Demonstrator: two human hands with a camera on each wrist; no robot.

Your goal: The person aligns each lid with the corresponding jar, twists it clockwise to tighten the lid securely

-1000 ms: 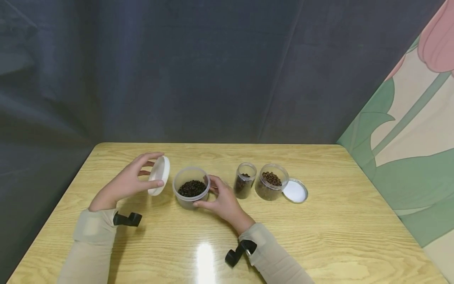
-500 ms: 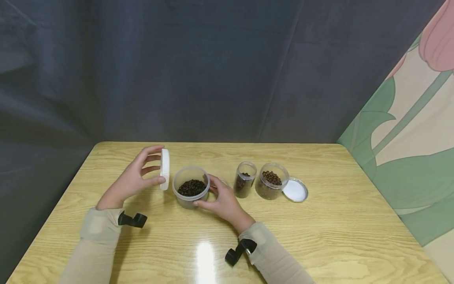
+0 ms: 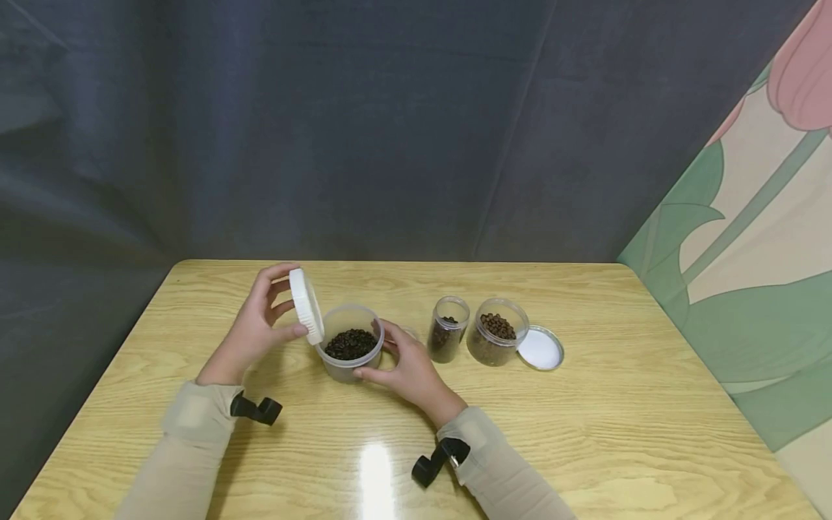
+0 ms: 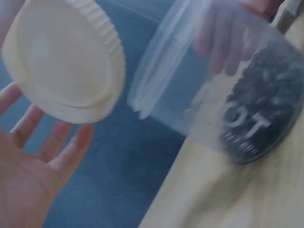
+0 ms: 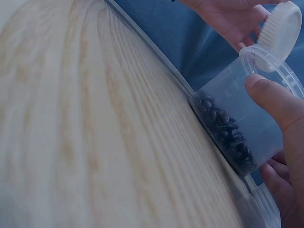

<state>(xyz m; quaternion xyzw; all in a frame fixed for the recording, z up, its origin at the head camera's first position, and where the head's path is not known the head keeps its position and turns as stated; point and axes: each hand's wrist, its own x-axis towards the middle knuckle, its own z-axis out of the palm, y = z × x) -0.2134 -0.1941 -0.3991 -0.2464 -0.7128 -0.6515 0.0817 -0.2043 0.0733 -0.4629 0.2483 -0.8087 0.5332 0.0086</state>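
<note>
My left hand (image 3: 257, 328) holds a white ribbed screw lid (image 3: 306, 306) by its edge, thumb below and fingers above. The lid is tilted, its lower edge overlapping the left rim of a clear plastic jar (image 3: 344, 370) in the head view. Dark coffee beans (image 3: 352, 344) cover the jar's bottom. In the left wrist view a gap shows between lid (image 4: 66, 57) and jar mouth (image 4: 156, 71). From the right, my right hand (image 3: 412, 368) grips the jar, thumb at the near side and fingers behind; the right wrist view shows the thumb near the rim of the jar (image 5: 242, 90).
Right of my right hand stand a narrow clear jar (image 3: 445, 342) with dark beans and a wider open jar (image 3: 492, 352) of lighter brown beans. A round lid (image 3: 542, 349) with a white inside lies beside it on the wooden table (image 3: 624, 404). A dark curtain (image 3: 390, 144) hangs behind.
My left hand has moved right, bringing the lid to the jar's left rim. The lid turned from showing its inside, through edge-on, to a tilt over the rim. The right hand and jar stayed put.
</note>
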